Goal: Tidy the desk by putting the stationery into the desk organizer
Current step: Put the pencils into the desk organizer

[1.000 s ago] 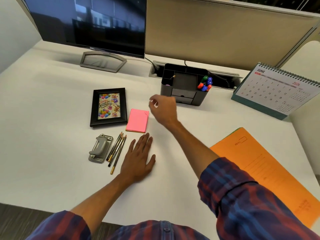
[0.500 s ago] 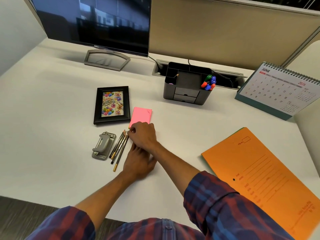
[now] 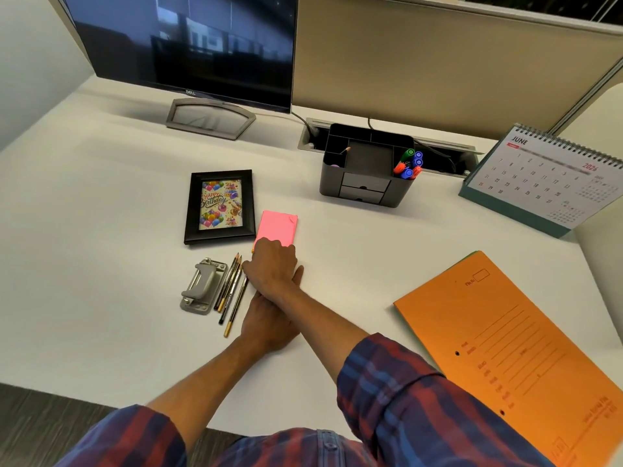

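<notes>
Several pencils (image 3: 228, 288) lie side by side on the white desk, right of a grey hole punch (image 3: 201, 288). My right hand (image 3: 273, 264) reaches across my left one, fingers curled down onto the rightmost pencil (image 3: 238, 302), whose tip pokes out past the knuckles. My left hand (image 3: 266, 326) rests flat on the desk, partly hidden under my right forearm. A pink sticky-note pad (image 3: 278, 225) lies just beyond my right hand. The dark desk organizer (image 3: 362, 193) stands farther back, with coloured markers (image 3: 410, 163) in its right slot and one pencil (image 3: 346, 150) in its left.
A framed birthday picture (image 3: 219, 207) lies left of the pad. A monitor (image 3: 185, 45) stands at the back left, a desk calendar (image 3: 553, 180) at the right, and an orange folder (image 3: 519, 348) at the near right. A cable slot runs behind the organizer.
My right hand came back from near the organizer, crossed over my left hand and curled down onto the pencils. The left hand stayed flat on the desk.
</notes>
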